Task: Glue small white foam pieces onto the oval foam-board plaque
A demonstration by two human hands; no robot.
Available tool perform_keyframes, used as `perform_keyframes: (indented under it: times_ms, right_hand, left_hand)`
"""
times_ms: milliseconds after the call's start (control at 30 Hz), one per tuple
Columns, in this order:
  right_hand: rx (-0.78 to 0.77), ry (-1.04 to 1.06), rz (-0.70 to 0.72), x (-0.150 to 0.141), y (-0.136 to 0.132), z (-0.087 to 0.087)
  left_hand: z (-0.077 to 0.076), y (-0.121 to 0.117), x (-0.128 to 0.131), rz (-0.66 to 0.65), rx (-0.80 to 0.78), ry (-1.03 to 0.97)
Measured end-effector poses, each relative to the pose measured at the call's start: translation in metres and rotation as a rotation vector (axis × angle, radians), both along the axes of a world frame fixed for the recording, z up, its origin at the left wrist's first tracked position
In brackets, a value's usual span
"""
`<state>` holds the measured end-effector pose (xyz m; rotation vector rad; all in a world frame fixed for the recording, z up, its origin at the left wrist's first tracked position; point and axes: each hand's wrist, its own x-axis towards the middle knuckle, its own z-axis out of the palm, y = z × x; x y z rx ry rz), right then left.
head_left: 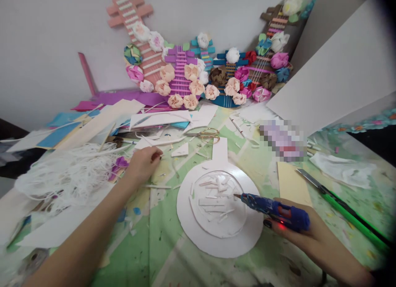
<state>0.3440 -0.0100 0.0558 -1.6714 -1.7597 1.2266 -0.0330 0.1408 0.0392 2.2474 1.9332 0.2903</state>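
Observation:
My right hand is wrapped round a blue glue gun, whose small red light glows. The nozzle points left, over the right part of a round white board with a short neck at its far side. On this board lies a raised thin ring, with several small white strips and scraps inside it. To the left of the board, my left hand hovers low over or rests on the scraps, its fingers curled together; whatever they pinch, if anything, is hidden.
Gold-handled scissors lie beyond the board. A green utility knife, blade out, lies at right near a cream card. White string is heaped at left. Flower-covered guitar-shaped crafts lean against the wall.

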Motion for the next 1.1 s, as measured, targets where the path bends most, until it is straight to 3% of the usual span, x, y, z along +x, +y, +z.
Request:
perform_keyframes:
  times_ms: [133, 233, 333, 467, 633, 900, 1100]
  right_hand:
    - [0.011, -0.011, 0.011, 0.000, 0.001, 0.002]
    - [0.038, -0.017, 0.006, -0.002, 0.001, 0.006]
    - [0.048, -0.022, 0.001, -0.004, 0.000, 0.008]
    - [0.033, -0.035, -0.003, -0.003, -0.003, 0.009]
    - [0.009, -0.011, -0.003, 0.000, -0.005, 0.009]
    - [0.000, -0.003, -0.016, 0.001, -0.003, 0.008]
    - [-0.025, 0.029, -0.018, 0.001, -0.003, 0.006]
  left_hand:
    - [0.013, -0.024, 0.009, 0.058, 0.010, -0.187]
    - [0.018, -0.045, 0.033, -0.060, 0.003, -0.407]
    - [0.013, -0.062, 0.064, -0.238, -0.072, -0.512]
    - [-0.002, -0.072, 0.091, -0.309, -0.021, -0.493]
    - [-0.012, -0.077, 0.089, -0.349, 0.007, -0.489]
    - [-0.003, -0.071, 0.076, -0.345, 0.096, -0.565]
    - [-0.010, -0.067, 0.078, -0.433, 0.026, -0.462]
